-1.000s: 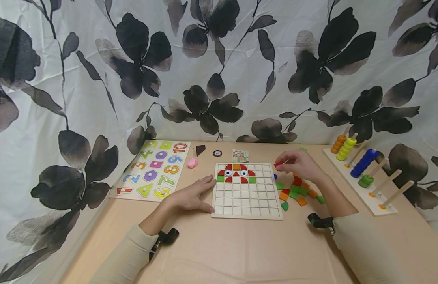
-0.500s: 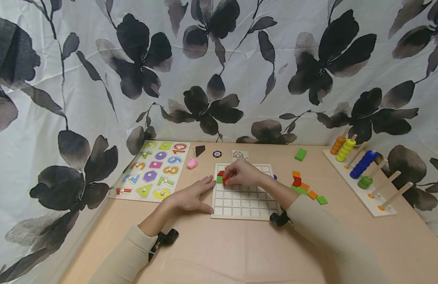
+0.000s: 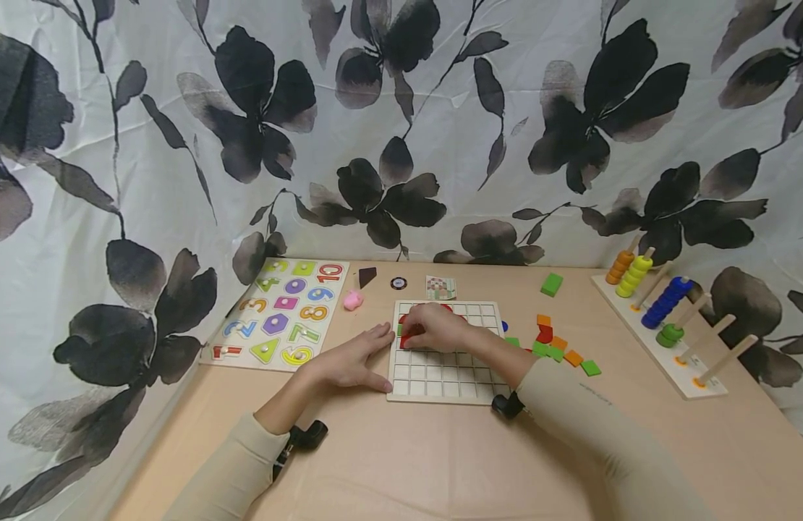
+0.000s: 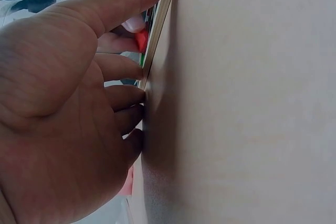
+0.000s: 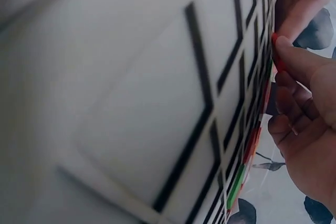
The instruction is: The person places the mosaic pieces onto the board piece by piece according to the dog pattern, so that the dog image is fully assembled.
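One board (image 3: pixel 450 378) — left hand (image 3: pixel 352 357), grip spread, at its left edge, we judge to steady it. One red tile (image 4: pixel 142 41) at the board's left side — right hand (image 3: pixel 435 329), grip pinching it, for control, we suppose. Loose tiles (image 3: pixel 540 349) nearby, likely for reach.

The head view is evenly lit, the 2 wrist views dimmer. Soft shadow crosses the desk (image 4: pixel 252 103) beside the left grip (image 4: pixel 58 114). Well apart from the right grip (image 5: pixel 310 140), the board (image 5: pixel 142 77) blurs.
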`<state>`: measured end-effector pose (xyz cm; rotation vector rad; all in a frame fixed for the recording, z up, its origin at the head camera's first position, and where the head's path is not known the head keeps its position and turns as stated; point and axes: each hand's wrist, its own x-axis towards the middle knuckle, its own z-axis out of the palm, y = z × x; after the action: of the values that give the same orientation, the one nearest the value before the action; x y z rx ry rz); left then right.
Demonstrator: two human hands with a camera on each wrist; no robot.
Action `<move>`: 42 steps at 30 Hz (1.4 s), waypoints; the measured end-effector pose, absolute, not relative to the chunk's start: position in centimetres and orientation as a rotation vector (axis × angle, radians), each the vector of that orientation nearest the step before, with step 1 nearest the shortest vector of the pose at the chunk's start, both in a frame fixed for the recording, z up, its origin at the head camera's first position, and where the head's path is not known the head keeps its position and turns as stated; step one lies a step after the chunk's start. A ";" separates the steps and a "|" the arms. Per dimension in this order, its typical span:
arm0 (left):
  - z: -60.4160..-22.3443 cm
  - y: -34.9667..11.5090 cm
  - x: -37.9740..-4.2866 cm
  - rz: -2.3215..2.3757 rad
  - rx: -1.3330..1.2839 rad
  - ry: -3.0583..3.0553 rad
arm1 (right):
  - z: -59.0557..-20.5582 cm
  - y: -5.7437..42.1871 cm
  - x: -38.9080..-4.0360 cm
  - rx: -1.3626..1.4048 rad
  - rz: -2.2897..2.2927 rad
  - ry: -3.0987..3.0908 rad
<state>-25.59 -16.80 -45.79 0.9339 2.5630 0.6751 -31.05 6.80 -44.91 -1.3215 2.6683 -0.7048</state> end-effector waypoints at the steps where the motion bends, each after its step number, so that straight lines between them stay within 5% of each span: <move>1: -45.8 -16.8 -25.6 0.677 0.935 2.562 | -45.0 6.8 -31.0 -1.341 -0.686 2.669; 19: -45.8 -16.6 -25.6 0.671 0.923 2.562 | -44.8 8.0 -30.3 -1.323 -0.849 2.654; 27: -45.8 -16.5 -25.6 0.669 0.920 2.566 | -42.4 15.9 -29.3 -1.050 -1.044 2.732; 42: -45.4 -16.5 -25.3 0.687 0.896 2.562 | -44.0 29.8 -29.7 -0.533 -0.919 2.667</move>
<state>-25.26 -16.48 -45.41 0.8956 2.5623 0.6867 -29.69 29.80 -43.97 -0.5326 2.6673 -0.9195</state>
